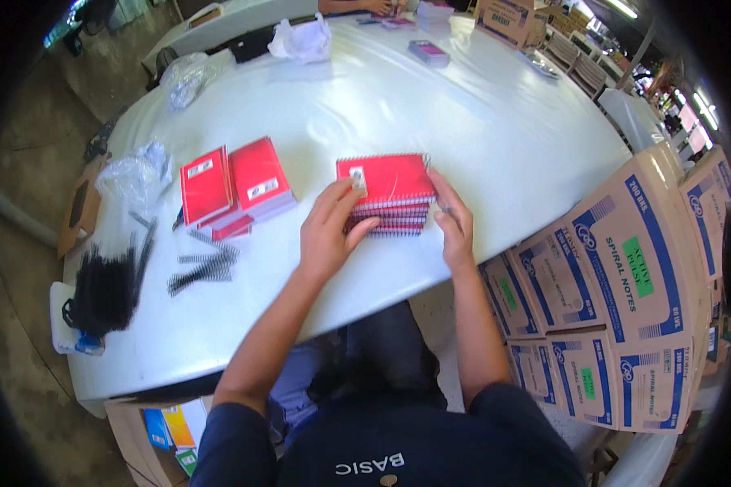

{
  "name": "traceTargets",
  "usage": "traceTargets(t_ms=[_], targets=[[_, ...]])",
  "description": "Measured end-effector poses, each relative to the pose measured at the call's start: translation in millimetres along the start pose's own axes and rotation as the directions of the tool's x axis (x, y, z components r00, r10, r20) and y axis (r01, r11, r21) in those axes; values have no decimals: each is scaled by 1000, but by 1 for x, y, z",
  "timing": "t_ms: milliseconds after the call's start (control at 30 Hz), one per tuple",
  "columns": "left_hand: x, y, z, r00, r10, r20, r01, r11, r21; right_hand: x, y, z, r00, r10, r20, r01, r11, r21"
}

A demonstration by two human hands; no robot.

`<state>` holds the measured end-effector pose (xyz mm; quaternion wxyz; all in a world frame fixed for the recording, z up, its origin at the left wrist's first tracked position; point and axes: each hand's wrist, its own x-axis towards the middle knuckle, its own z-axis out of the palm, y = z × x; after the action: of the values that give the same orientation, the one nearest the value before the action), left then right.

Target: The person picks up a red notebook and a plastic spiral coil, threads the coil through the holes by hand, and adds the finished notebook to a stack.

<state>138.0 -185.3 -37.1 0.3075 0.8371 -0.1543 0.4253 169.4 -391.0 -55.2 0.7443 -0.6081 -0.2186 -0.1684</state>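
A stack of red-covered spiral notebooks (394, 174) sits near the table's front edge, with wire coils showing along its near side. My left hand (326, 234) holds its left side, fingers on the top cover and thumb against the near edge. At the right side, the fingers of my right hand (453, 215) press along the stack. Left of my hands stand two piles of red-covered books, one pile (260, 170) beside another (205, 185). Loose black spiral coils (203, 264) lie in front of them.
A bundle of black coils (105, 288) lies at the table's left end, near a crumpled clear bag (138, 177). Stacked cartons (625, 243) stand close on the right. Below left, an open box holds coloured books (170, 428). Another person's hands (378, 7) show across the table.
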Motion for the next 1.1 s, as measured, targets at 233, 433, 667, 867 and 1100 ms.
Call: traceTargets(t_ms=[233,433,667,867,1100], targets=[[7,-2,41,682,-714,-161,578,661,-479,-7,21,59,866,-266,-424,14,860,-510],[9,1,32,668,-734,-121,587,620,-521,-8,21,62,862,-165,-479,-87,882,-462],[18,-57,-70,988,-107,107,8,740,673,-37,-16,53,810,-406,-423,205,873,-443],[-19,5,-159,903,-151,403,53,968,243,-80,-44,133,968,252,15,-247,929,276],[-79,7,-197,728,-480,490,612,777,-147,-84,-30,114,820,232,524,-382,902,199]])
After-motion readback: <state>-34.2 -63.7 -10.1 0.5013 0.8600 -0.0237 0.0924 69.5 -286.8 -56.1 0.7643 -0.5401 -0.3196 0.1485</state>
